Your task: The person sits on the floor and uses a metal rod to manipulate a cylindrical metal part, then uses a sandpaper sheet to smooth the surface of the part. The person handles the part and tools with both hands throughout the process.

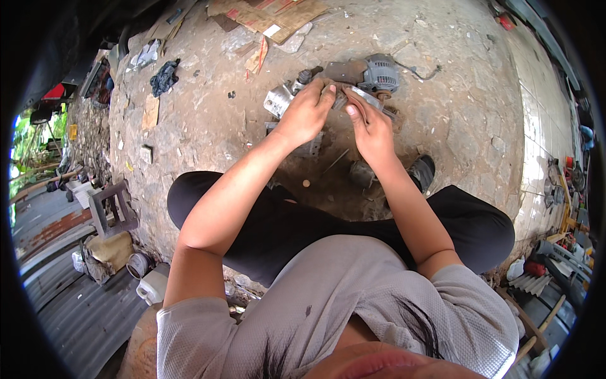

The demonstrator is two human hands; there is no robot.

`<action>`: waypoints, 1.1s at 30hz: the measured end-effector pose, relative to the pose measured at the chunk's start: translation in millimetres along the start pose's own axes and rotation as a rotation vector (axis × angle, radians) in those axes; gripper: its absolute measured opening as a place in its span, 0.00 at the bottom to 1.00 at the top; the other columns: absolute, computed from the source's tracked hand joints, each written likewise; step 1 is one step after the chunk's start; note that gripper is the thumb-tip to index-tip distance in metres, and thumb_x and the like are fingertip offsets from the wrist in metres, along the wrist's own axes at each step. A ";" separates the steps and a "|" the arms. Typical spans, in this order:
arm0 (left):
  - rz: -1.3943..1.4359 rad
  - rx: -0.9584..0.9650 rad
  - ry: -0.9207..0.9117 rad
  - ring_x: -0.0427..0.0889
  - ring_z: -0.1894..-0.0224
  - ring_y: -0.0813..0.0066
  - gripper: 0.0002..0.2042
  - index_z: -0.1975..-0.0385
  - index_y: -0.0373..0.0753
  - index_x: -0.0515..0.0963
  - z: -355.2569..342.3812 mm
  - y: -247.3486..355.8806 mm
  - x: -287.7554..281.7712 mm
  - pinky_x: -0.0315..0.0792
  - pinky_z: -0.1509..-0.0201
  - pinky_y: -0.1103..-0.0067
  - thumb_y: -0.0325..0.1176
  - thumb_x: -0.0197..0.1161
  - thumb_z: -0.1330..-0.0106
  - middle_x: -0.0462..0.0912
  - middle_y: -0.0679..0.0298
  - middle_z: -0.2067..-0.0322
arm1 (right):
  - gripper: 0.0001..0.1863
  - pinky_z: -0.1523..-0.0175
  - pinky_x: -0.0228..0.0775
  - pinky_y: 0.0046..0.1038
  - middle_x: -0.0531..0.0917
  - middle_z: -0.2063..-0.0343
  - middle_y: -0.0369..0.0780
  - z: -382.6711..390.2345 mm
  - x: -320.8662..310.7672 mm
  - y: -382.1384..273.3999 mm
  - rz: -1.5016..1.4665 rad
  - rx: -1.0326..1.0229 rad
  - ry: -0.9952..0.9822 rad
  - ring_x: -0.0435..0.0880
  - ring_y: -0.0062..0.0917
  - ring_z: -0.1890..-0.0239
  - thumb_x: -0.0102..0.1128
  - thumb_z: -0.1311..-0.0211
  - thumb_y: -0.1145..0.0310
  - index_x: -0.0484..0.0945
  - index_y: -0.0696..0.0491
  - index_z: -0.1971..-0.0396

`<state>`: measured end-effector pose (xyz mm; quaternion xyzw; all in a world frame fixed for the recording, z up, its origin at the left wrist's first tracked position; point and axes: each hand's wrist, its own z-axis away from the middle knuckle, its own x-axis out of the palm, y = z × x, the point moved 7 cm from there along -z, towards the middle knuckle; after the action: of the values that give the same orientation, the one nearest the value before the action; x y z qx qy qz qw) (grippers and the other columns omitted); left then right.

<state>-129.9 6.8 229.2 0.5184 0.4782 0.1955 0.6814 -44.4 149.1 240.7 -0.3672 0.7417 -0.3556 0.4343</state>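
My left hand [308, 115] is closed, with its thumb and fingertips at a small brownish-grey piece whose kind I cannot make out. My right hand [374, 134] pinches the edge of a flat grey metal piece [365, 96], its thumb on the near side. The two hands almost meet. Just beyond them lies a power tool with a grey vented motor housing [380, 71] and a worn brown body. A silver metal bracket [278, 101] with holes sits left of my left hand. Another metal part [309, 146] lies partly hidden beneath my hands.
A short dark cable [420, 71] trails from the motor housing. Near my legs are a thin rod [336, 161] and a small round disc [307, 183]. Cardboard [278, 19] and a dark rag [165, 77] lie on the rough floor. A grey frame [113, 207] stands left.
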 end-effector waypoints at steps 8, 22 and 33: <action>0.029 -0.004 0.005 0.77 0.45 0.38 0.20 0.51 0.28 0.73 0.1 3.7 -0.1 0.69 0.42 0.59 0.44 0.49 0.19 0.80 0.38 0.55 | 0.20 0.40 0.76 0.33 0.84 0.44 0.48 3.2 9.7 25.4 0.074 0.249 -0.120 0.86 0.37 0.43 0.56 0.23 0.60 0.80 0.59 0.41; 0.016 -0.022 -0.008 0.78 0.45 0.39 0.21 0.47 0.28 0.73 3.3 6.4 0.3 0.70 0.41 0.61 0.44 0.49 0.19 0.80 0.38 0.53 | 0.19 0.37 0.74 0.33 0.85 0.44 0.47 5.0 2.6 4.6 -0.039 -0.028 0.044 0.84 0.38 0.40 0.59 0.25 0.64 0.80 0.60 0.42; 0.034 -0.025 -0.023 0.77 0.46 0.39 0.19 0.51 0.29 0.74 0.3 -2.2 4.4 0.70 0.42 0.60 0.43 0.49 0.19 0.80 0.39 0.54 | 0.19 0.40 0.76 0.32 0.86 0.47 0.49 3.1 -1.9 5.5 -0.001 -0.045 0.071 0.86 0.39 0.44 0.60 0.25 0.62 0.81 0.58 0.43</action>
<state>-128.1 9.1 225.2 0.5201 0.4592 0.2070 0.6898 -42.2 152.7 235.7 -0.3645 0.7644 -0.3517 0.3990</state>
